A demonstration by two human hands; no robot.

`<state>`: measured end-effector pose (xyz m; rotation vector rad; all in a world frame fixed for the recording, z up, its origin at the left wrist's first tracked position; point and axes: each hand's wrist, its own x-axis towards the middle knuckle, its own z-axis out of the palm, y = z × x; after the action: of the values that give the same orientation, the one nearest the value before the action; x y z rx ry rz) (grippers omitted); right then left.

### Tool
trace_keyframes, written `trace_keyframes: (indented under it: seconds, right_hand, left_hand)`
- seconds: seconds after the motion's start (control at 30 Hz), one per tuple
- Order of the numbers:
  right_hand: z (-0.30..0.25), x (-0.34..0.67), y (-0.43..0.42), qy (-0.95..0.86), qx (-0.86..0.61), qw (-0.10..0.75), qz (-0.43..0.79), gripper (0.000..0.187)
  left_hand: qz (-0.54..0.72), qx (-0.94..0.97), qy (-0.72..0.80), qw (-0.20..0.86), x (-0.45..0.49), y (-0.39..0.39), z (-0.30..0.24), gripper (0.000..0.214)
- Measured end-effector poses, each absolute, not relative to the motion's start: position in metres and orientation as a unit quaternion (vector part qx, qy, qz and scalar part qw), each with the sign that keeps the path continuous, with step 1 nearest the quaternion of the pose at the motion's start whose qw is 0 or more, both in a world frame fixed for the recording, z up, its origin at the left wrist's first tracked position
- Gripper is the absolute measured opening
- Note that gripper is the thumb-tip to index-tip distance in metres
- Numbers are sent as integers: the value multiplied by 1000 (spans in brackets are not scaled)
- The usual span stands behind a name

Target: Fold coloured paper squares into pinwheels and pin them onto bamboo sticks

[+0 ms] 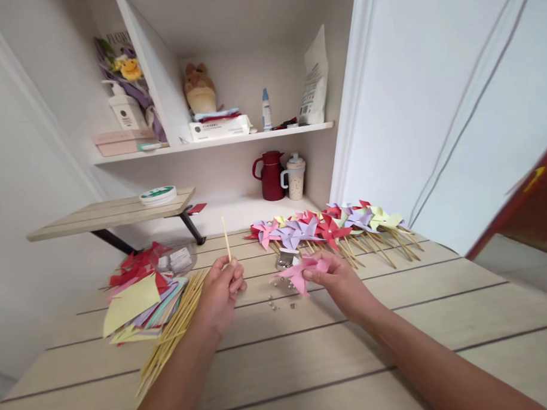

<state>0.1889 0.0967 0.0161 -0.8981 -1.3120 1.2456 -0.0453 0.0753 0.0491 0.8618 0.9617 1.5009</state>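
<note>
My left hand point(223, 289) is closed around a thin wooden stick point(226, 238), which points upward from the fingers. A pink paper pinwheel point(298, 274) is pinched between the thumb and fingers of my right hand point(334, 280). The two hands are apart, with the stick not touching the pinwheel. Just behind the pinwheel stands a small box point(286, 258) of metal pieces, partly hidden by the paper. Several small shiny fasteners point(273, 304) lie loose on the table below it. Beside my left forearm rests a bundle of wooden sticks point(170, 337).
Many pinwheels on sticks point(328, 227) are heaped at the back right. Coloured paper sheets point(136, 305), red paper pieces point(138, 263) and a clear container point(179, 259) lie at left, near a small raised stand point(116, 213). A red jug point(272, 176) and a cup point(296, 177) stand behind.
</note>
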Motion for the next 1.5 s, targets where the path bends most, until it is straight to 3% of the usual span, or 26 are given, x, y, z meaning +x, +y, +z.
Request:
trace_keyframes:
  seconds: [0.23,0.5,0.63,0.83,1.1,1.5]
  right_hand:
    - [28,196,92,-589,-397,516,479,23]
    - [42,199,73,-657,-303,514,460,11]
    - [49,204,67,-690,-280,532,403,7]
    - [62,207,56,-773,-213,537,262,15]
    - [65,205,56,-788,-163,567,175,22]
    - [59,205,62,-782,-178,576,160,26]
  left_hand:
    - [602,387,455,530,-42,64,26,55]
    - [515,453,492,536,-30,55,9,51]
    - [484,515,518,482,-24,53,-1,44]
    - [481,552,517,443,-14,44,6,49]
    - [488,522,493,497,-8,35,-4,49]
    - [463,708,426,322,-7,30,-14,32]
